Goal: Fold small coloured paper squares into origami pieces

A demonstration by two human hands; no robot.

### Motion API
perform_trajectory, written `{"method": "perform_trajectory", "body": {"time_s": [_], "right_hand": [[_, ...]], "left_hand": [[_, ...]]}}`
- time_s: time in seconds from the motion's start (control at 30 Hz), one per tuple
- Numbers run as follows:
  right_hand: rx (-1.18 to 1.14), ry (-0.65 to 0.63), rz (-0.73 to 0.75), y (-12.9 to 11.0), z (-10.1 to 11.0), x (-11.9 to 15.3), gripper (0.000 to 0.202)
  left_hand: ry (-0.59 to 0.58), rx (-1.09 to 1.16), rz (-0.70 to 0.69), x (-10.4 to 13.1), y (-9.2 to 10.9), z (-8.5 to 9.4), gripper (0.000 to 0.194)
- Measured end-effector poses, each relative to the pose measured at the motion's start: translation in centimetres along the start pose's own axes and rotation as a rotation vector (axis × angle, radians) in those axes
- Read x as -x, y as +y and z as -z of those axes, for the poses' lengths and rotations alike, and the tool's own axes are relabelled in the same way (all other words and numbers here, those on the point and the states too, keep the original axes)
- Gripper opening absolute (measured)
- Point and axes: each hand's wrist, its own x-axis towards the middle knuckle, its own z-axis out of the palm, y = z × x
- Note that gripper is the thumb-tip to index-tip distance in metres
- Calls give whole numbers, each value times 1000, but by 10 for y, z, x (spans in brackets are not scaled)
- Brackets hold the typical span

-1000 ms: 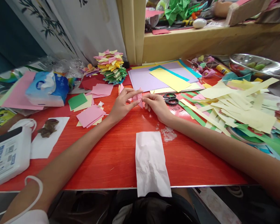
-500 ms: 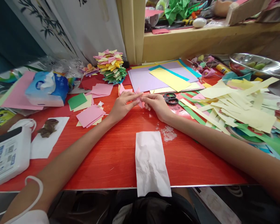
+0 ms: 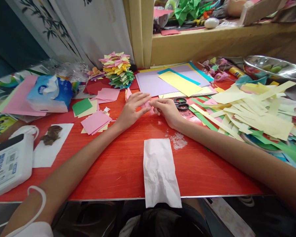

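Observation:
Over the middle of the red table, a small pink folded paper (image 3: pixel 147 104) sits between my two hands. My right hand (image 3: pixel 166 110) pinches its right side with thumb and fingertips. My left hand (image 3: pixel 133 108) is at the paper's left side, fingers stretched out and thumb apart from them; whether its fingertips touch the paper is partly hidden. Just behind the left hand stands another pink folded piece (image 3: pixel 128 93). Black-handled scissors (image 3: pixel 181 104) lie to the right of my right hand, their blades hidden.
A stack of folded colored papers (image 3: pixel 118 70) rises at the back. Pink paper squares (image 3: pixel 95 122) lie left, near a tissue pack (image 3: pixel 49 95). Cut paper strips (image 3: pixel 259 115) pile up at right beside a metal bowl (image 3: pixel 283 70). A white paper sheet (image 3: pixel 160 168) overhangs the front edge.
My left fingers have spread, and the thumb has come away from the fingers at the pink paper. My right hand keeps its pinch in nearly the same place.

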Motion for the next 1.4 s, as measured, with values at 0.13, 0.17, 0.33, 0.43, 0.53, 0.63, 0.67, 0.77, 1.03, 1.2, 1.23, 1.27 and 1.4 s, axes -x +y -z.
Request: {"method": "perform_trajectory", "body": {"time_s": [0.13,0.17,0.33,0.43,0.53,0.63,0.67,0.77,1.03,1.2,1.23,1.27,1.4], "right_hand": [[-15,-7,6,-1,0,1,22],[-10,-7,3,-2,0,1,22],[-30,-31,-19,-2,1,1,21],[-66,-34,-11,0,0,1,21],[-51,18,-6,2,-1,0,18],[16,14,-4,2,-4,0,17],[44,1,-9,1,-4,1,18],[101,-42,-22,1,-5,1,21],[152,-124,26,3,-3,1,26],[174,-56,4,3,-2,2,25],[161,-31,10,4,-2,2,24],[145,-2,15,4,-2,2,24],[86,71,21,7,-1,-1,21]], "left_hand": [[-47,95,90,2,5,0,36],[-57,119,118,2,7,0,36],[-47,158,217,3,11,2,33],[-48,227,255,3,8,1,31],[-48,350,293,2,4,-1,30],[-13,450,319,2,1,-2,29],[-2,477,325,2,0,-2,29],[0,531,332,1,0,-1,27],[-61,487,320,1,-1,-3,24],[-84,415,344,1,1,-2,25],[-84,415,351,1,1,-2,26],[-85,425,360,1,2,-1,28],[-91,495,407,1,2,-1,34]]}}
